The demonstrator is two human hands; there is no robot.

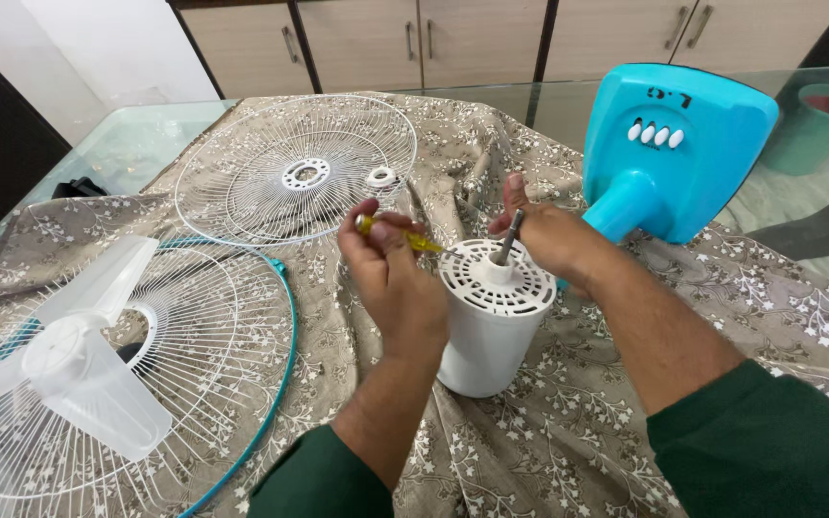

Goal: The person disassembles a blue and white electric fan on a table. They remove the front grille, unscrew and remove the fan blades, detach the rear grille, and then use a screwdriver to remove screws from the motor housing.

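Left hand (390,273) grip clamped on yellow screwdriver (405,236), tip rightward toward motor housing (491,317).

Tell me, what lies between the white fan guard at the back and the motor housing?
Only patterned cloth between the guard and housing, apart from the left hand, in the head view.

Motor housing (489,331) is standing upright on the cloth (549,441) at centre, with the fan base (669,153) lying behind it to the right. Rear grille (295,173) is lying behind it to the left, a small ring nut (380,176) resting on it. Front grille (213,384) is sitting nearest on the left, the blade (79,355) lying on top.
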